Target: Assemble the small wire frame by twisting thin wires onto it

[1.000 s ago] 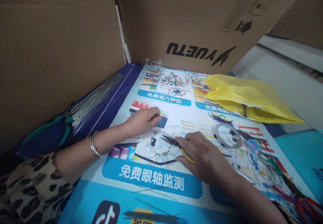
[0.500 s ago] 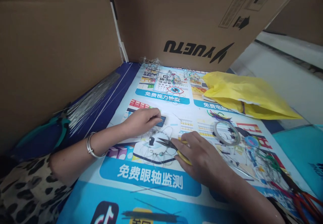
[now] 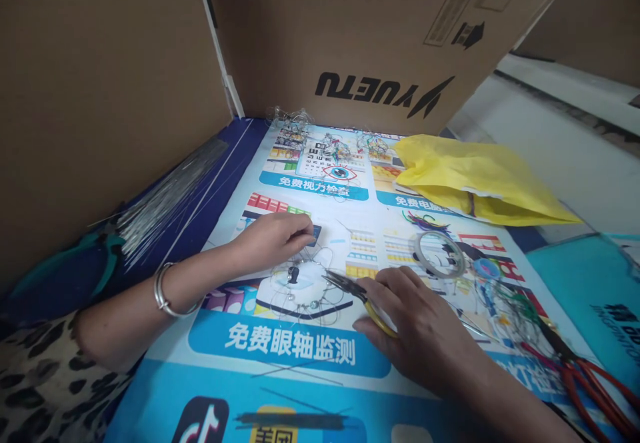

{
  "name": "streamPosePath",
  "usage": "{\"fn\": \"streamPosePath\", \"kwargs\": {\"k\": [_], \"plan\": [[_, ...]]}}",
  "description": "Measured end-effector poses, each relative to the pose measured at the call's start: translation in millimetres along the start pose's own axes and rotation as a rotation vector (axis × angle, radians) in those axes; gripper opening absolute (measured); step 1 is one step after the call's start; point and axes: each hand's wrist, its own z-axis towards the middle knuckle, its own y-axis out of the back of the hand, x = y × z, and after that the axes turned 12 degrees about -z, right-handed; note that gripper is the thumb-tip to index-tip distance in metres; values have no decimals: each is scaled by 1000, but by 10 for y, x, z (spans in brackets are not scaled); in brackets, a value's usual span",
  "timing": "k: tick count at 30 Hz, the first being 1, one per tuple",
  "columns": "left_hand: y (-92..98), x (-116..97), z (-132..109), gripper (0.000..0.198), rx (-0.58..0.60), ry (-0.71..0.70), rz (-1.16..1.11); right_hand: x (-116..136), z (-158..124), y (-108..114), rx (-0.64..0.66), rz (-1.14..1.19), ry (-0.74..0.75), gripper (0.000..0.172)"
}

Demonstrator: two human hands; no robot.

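A ring of thin wire strung with small beads [image 3: 314, 304] lies on the printed sheet, with loose wire ends sticking out all round it. My left hand [image 3: 280, 235] is at its far edge, thumb and fingers pressed together; what they pinch, if anything, is hidden. In my right hand [image 3: 415, 316] is a pair of needle-nose pliers [image 3: 350, 287] with yellow handles. Their jaws point left and reach the ring's right side, tips nearly together. Whether the tips grip a wire I cannot tell.
A bundle of straight wires [image 3: 170, 193] lies at left beside teal-handled pliers [image 3: 113, 253]. On the right are a tape roll [image 3: 419, 256], a yellow bag [image 3: 480, 170], tangled coloured wires [image 3: 510, 303] and red-handled cutters [image 3: 585, 376]. Cardboard walls [image 3: 280, 36] stand behind.
The pliers have drawn back to the right, from inside the ring to its right side, and their jaws have tilted. My left hand stays put by the ring. The whole view has shifted slightly.
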Motion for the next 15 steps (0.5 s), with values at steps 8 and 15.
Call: {"fn": "streamPosePath", "kwargs": {"k": [8, 15], "plan": [[-7, -61, -14, 12, 17, -94, 29, -18, -56, 86, 40, -49, -65, 29], [-57, -62, -23, 12, 55, -165, 34, -21, -24, 146, 128, -57, -88, 29]]}}
